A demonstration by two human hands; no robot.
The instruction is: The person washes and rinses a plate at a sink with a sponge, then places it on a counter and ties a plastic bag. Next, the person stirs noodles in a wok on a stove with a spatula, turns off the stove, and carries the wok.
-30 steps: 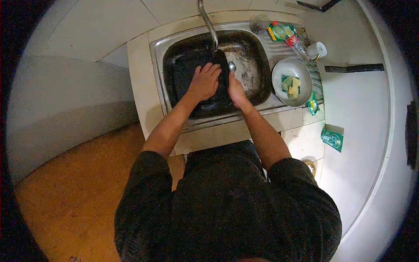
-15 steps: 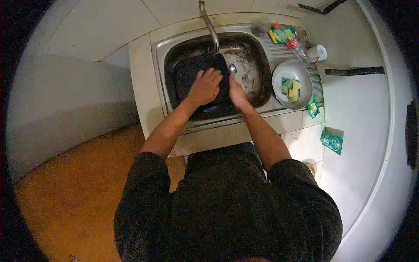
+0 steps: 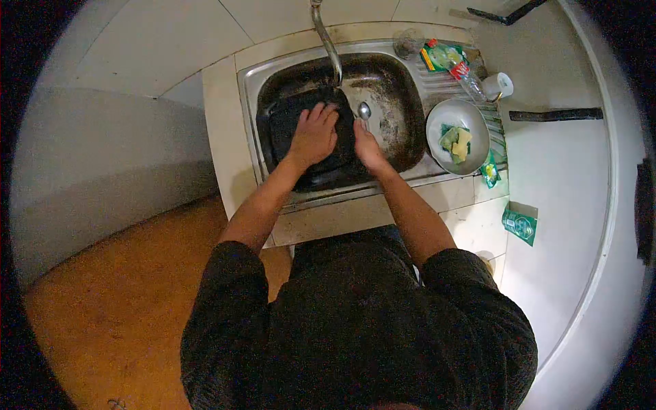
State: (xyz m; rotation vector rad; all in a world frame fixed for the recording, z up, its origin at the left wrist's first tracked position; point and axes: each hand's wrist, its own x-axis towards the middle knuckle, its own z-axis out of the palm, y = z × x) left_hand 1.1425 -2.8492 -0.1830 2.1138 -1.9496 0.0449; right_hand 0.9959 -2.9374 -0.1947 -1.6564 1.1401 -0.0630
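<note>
A black, roughly rectangular tray lies tilted in the left part of the sink. My left hand rests on its dark surface, palm down with the fingers spread. At the tray's right edge, my right hand grips the rim with the thumb up; its other fingers are largely hidden. Just beyond that thumb a metal spoon lies on the sink floor, its handle close to the hand. The curved faucet hangs over the tray's far edge.
On the drainboard right of the sink stands a metal bowl holding a yellow-green sponge. Behind it are a plastic bottle, a white cup and a clear glass. Green packets lie at the right.
My left hand has slid slightly left and toward me over the tray. My right hand has shifted a little left, away from the spoon, exposing more of its handle.
</note>
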